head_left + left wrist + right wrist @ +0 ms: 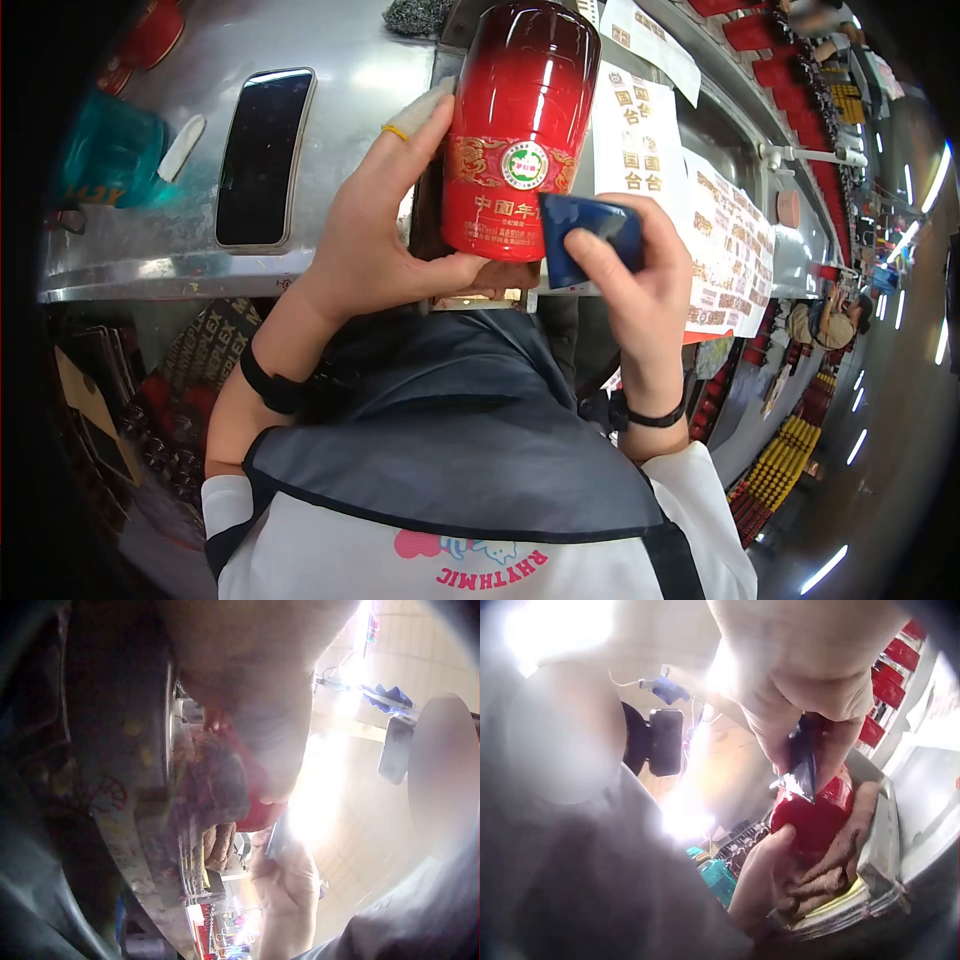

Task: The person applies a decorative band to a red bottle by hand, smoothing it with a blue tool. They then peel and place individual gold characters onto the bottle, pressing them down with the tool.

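Note:
A glossy red bottle [530,90], dark at its far end and printed in gold with a round green-and-white emblem, lies tilted over the metal bench. My left hand [375,225] holds it from the left, thumb at the near end; a pale finger cot with a yellow rim covers one finger. In the right wrist view, left-hand fingers wrap under the bottle [810,832]. My right hand [650,285] pinches a flat blue scraper [568,215] between thumb and fingers, right at the bottle's lower right side. The scraper's edge [802,769] overlaps the bottle in the right wrist view.
A phone [265,160] lies on the bench [350,40] to the left, beside a teal container [110,150] and a white finger cot [183,148]. Sheets of gold-lettered decals [640,130] spread on the right. Steel wool [417,15] sits behind; red items [760,75] line the far right.

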### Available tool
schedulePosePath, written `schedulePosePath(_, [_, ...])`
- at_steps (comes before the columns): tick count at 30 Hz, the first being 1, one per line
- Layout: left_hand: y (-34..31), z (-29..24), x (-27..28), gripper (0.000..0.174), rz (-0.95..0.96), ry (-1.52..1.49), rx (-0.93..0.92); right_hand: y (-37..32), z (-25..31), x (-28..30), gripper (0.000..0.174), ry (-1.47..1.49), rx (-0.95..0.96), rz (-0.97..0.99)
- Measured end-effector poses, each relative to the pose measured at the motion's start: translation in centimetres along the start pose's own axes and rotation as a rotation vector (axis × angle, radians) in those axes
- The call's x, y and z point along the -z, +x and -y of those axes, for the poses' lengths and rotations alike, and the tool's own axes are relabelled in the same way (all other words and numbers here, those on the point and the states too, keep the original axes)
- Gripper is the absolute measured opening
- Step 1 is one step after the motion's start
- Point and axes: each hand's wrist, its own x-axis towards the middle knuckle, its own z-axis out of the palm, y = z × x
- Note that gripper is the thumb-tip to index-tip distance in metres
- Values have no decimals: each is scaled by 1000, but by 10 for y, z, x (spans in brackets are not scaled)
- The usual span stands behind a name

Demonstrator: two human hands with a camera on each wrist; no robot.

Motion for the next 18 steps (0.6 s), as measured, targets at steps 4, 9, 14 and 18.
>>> schedulePosePath(4, [-1, -4, 4, 100, 26, 52, 33, 14, -32, 15, 26, 55, -111, -114])
schedulePosePath(9, [-2, -2, 4, 100, 55, 59, 69, 0, -3, 10, 27, -35, -6, 44])
schedulePosePath(14, [0, 0, 3, 99, -4, 82, -42, 17, -6, 21, 27, 63, 21, -108])
schedulePosePath(18, [-1, -2, 4, 97, -15, 102, -60, 19, 13, 11, 28, -162, 324, 30])
